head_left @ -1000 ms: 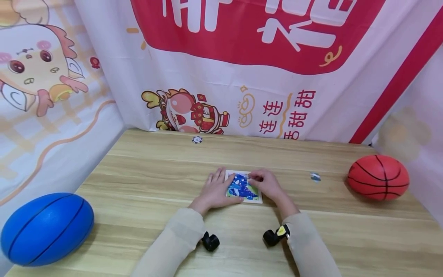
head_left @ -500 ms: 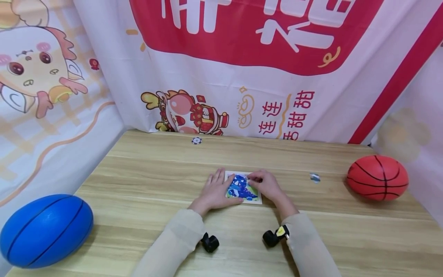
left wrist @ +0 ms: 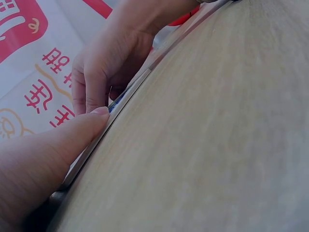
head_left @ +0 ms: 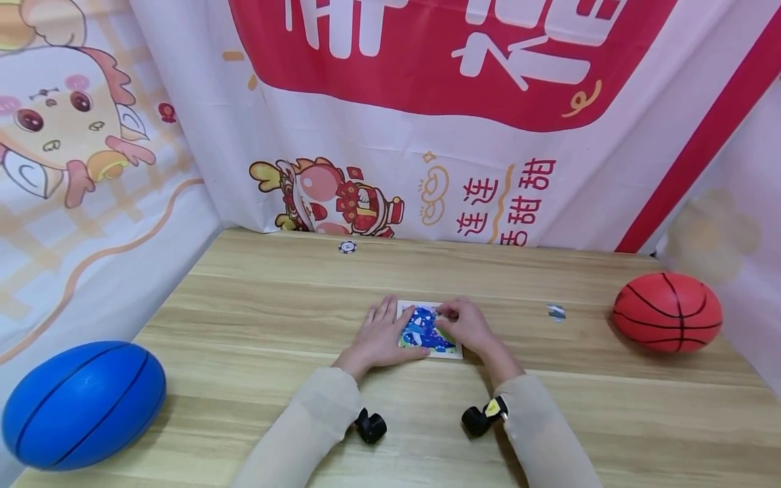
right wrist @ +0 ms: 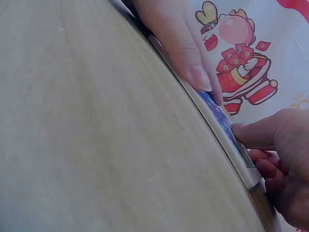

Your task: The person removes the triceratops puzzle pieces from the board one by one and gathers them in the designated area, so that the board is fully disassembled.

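A small jigsaw puzzle (head_left: 421,330) with a blue dinosaur picture and a white frame lies flat on the table. My left hand (head_left: 382,333) rests across its left side, fingers stretched out and the thumb along the near edge. Over the upper right part is my right hand (head_left: 468,327), its thumb and fingers curled together at the picture, pinching a puzzle piece mostly hidden by them. In the right wrist view, the right thumb (right wrist: 253,133) meets the picture surface while the other fingers curl by the frame's end. The left wrist view shows the left thumb (left wrist: 79,128) close to the right fingertips.
A loose puzzle piece (head_left: 556,312) lies right of the puzzle. Farther right sits a red ball (head_left: 667,313); a blue ball (head_left: 85,405) is at the near left. Near the back edge lies a round chip (head_left: 348,247). Printed curtains (head_left: 378,129) enclose the wooden table (head_left: 256,305).
The left hand holds its position on the puzzle. The right fingers shift slightly over the upper right part, and the right wrist moves a little to the left.
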The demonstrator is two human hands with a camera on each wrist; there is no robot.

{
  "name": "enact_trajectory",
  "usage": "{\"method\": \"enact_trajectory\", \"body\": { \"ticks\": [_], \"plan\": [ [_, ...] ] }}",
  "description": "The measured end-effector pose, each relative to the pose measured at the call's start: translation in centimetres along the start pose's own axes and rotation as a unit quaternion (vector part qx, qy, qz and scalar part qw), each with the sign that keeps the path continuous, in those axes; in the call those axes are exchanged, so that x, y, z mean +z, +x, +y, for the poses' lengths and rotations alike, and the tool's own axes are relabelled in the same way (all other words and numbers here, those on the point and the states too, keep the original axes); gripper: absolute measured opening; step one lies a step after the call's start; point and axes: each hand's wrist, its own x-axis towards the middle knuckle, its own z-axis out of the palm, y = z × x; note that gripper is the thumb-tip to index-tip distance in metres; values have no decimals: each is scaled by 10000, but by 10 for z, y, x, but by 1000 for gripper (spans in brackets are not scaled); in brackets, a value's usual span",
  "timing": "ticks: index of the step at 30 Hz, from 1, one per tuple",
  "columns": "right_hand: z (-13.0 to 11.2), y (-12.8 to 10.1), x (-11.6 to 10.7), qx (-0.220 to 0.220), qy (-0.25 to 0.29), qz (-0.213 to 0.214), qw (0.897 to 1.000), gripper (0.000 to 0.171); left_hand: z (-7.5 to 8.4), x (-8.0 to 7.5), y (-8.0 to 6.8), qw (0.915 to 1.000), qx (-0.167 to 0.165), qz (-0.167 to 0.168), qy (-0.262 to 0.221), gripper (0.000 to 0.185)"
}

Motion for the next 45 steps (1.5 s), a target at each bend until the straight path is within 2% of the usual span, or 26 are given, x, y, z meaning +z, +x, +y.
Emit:
{"method": "enact_trajectory", "body": {
  "ticks": [7,15,26,31,40,45],
  "plan": [
    [-2,2,2,166,-192,-41,9997,17,0,-1,1,9999,-44,-59,-69,94],
    [-5,1,5,293,-178,70,9994,19,0,0,-1,9998,-16,-160,98,95],
    [-9,-1,12,218,-37,619,9978,16,1,-2,-2,9997,-20,-236,115,95],
    [-11,-1,13,403,-12,680,9969,11,2,-3,-3,9996,-28,-238,129,94],
    [-12,1,11,407,24,459,9981,32,2,-4,-3,9995,-24,-264,180,93],
    [-13,2,11,402,41,346,9986,35,2,-3,-3,9995,-17,-240,183,93]
  ]
}}
